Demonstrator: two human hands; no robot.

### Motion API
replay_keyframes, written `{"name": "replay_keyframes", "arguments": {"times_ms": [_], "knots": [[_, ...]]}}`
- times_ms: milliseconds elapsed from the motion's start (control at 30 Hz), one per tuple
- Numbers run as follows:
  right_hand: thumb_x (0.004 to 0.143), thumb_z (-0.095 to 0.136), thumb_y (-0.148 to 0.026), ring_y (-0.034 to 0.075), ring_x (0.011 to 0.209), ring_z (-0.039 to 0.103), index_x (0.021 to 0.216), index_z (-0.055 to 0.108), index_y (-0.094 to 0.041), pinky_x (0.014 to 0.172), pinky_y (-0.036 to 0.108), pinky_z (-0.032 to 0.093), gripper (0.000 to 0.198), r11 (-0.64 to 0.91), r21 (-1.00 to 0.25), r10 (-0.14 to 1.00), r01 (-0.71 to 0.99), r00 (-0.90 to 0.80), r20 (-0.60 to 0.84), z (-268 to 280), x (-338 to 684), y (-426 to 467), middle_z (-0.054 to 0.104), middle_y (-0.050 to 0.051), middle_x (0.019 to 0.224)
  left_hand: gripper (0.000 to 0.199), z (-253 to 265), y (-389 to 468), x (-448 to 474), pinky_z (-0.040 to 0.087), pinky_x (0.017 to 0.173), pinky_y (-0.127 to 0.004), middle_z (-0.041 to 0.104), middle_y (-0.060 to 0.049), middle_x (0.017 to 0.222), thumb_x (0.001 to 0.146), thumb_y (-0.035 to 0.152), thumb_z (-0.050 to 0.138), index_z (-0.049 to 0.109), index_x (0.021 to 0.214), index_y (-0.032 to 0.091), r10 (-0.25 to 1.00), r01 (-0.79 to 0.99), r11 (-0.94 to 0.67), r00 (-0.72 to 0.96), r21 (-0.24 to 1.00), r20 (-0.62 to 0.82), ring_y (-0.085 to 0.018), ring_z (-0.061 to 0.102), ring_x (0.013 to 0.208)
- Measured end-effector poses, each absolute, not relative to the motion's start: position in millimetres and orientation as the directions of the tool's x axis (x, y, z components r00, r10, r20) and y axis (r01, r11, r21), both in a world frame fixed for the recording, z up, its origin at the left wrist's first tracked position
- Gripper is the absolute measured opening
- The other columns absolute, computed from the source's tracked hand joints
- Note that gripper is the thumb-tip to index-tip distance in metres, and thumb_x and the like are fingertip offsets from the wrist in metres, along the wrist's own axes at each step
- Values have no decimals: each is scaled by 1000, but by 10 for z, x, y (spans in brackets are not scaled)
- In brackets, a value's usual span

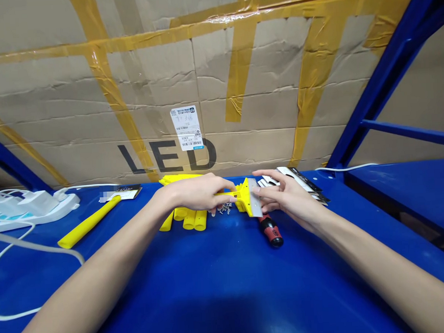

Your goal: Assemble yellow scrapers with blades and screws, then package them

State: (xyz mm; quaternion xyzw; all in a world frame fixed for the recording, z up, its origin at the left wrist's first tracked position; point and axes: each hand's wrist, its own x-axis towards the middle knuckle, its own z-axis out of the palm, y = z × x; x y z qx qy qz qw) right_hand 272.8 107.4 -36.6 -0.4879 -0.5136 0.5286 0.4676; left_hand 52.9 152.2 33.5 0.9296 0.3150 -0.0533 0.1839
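Observation:
My left hand [204, 191] is closed round the narrow yellow neck of a scraper head [247, 200], which has a flat metal blade [254, 198] facing right. On the blade's edge are the fingertips of my right hand [287, 195], thumb and fingers bent about it. Under and beside my left hand lie several yellow tube handles [189, 221], partly hidden by it. Small screws [226, 208] are scattered between the hands. A red and black screwdriver [272, 231] lies just below the blade, its upper end hidden.
A yellow-handled scraper [90, 224] with a card sleeve on its head lies to the left. Black and white cards [303, 180] are behind my right hand. A white power strip [28, 207] with cables occupies the far left. A large taped carton [149, 106] stands behind the blue table [212, 284].

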Motion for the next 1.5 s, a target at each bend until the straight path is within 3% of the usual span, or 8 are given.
{"name": "replay_keyframes", "arguments": {"times_ms": [167, 267, 433, 1100, 1200, 1267, 1367, 1500], "knots": [[87, 66, -32, 18, 62, 68, 120, 56, -23, 56, 27, 52, 36, 44, -958, 996, 284, 68, 65, -333, 2856, 1184, 74, 4, 78, 32, 365, 1580, 424, 44, 62, -23, 69, -3, 79, 100, 42, 44, 60, 102, 15, 590, 637, -692, 770, 341, -241, -14, 65, 64], [77, 67, -17, 17, 65, 68, 93, 65, -21, 60, 26, 49, 17, 133, -748, 987, 650, -13, 163, -319, 2921, 1329, 74, 2, 76, 37, 415, 1627, 324, 46, 63, -24, 71, -6, 86, 99, 46, 45, 61, 110, 15, 640, 690, -640, 722, 338, -262, -15, 66, 68], [72, 71, -23, 18, 70, 67, 81, 66, -21, 61, 27, 44, 10, 132, -445, 990, 886, -96, 102, -238, 2781, 1535, 73, 0, 73, 50, 500, 1652, 205, 49, 66, -26, 74, -7, 85, 97, 53, 45, 55, 128, 14, 711, 789, -519, 612, 328, -347, -18, 67, 72], [60, 74, -17, 20, 69, 64, 77, 68, -21, 54, 28, 41, 18, -15, -328, 999, 945, 29, 36, -85, 2543, 1705, 68, 4, 70, 49, 402, 1737, 177, 49, 66, -25, 74, -7, 88, 97, 48, 47, 55, 131, 13, 662, 749, -595, 662, 291, -350, -17, 67, 71], [65, 74, -18, 19, 61, 64, 84, 69, -21, 54, 28, 43, 20, -45, -382, 997, 923, 68, 46, 4, 2648, 1658, 66, 1, 60, 47, 405, 1739, 174, 48, 65, -25, 74, -7, 87, 97, 49, 46, 58, 125, 13, 655, 741, -609, 671, 282, -347, -17, 67, 72], [67, 74, -15, 18, 56, 63, 90, 69, -20, 52, 27, 46, 25, -65, -579, 995, 813, 97, 24, 32, 2753, 1605, 66, 1, 56, 48, 411, 1736, 168, 48, 65, -26, 74, -7, 88, 98, 49, 46, 59, 125, 13, 653, 736, -614, 676, 284, -342, -18, 68, 72], [71, 73, -10, 14, 55, 63, 98, 69, -17, 54, 23, 53, 29, -73, -906, 993, 416, 110, -29, -9, 2906, 1501, 66, 2, 59, 49, 422, 1730, 161, 48, 65, -26, 75, -8, 91, 97, 50, 46, 58, 128, 13, 658, 745, -601, 667, 289, -348, -18, 68, 74], [72, 70, -5, 12, 59, 68, 110, 70, -16, 59, 18, 59, 39, -170, -985, 981, -5, 89, -170, -157, 3017, 1377, 72, 5, 73, 51, 424, 1723, 167, 48, 66, -27, 75, -8, 93, 97, 50, 46, 56, 131, 13, 665, 757, -588, 653, 285, -362, -18, 68, 75]]}}
